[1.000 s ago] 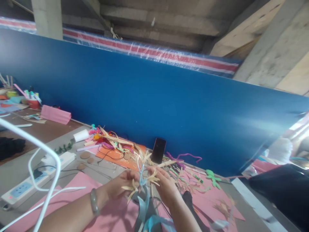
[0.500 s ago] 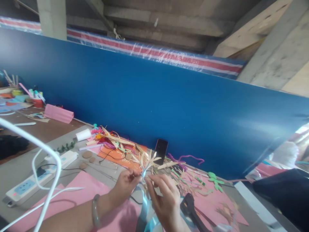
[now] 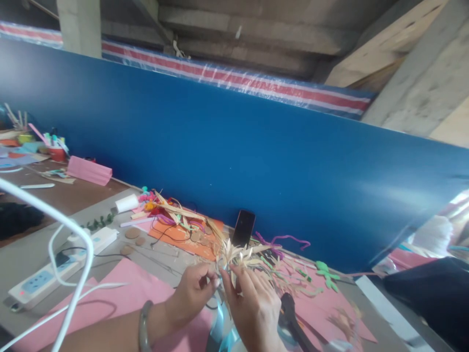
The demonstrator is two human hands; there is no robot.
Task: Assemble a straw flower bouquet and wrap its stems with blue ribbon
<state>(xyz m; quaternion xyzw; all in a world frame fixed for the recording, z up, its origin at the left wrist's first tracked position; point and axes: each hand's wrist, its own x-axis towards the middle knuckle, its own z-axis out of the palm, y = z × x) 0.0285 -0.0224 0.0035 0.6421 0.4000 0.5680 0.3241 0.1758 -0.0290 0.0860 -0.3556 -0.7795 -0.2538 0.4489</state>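
Observation:
Both my hands meet low in the middle of the view around a small bunch of pale straw-like strips (image 3: 234,256) tied with light blue ribbon (image 3: 222,325). My left hand (image 3: 192,293), with a grey bracelet at the wrist, pinches the base of the bunch. My right hand (image 3: 252,308) is curled round the stem just to the right, its fingertips at the bunch. The ribbon trails down under my hands to the bottom edge.
Pink paper sheets (image 3: 120,288) cover the grey table. A white power strip (image 3: 58,269) and white cable (image 3: 73,234) lie at the left. A black phone (image 3: 244,228) leans on the blue partition (image 3: 256,161). Orange paper with straw scraps (image 3: 179,225), a black tool (image 3: 291,318), a green shape (image 3: 326,274).
The straw bunch has turned and its strips now fan out above my fingers. My right hand has shifted closer to my left and closed round the stem.

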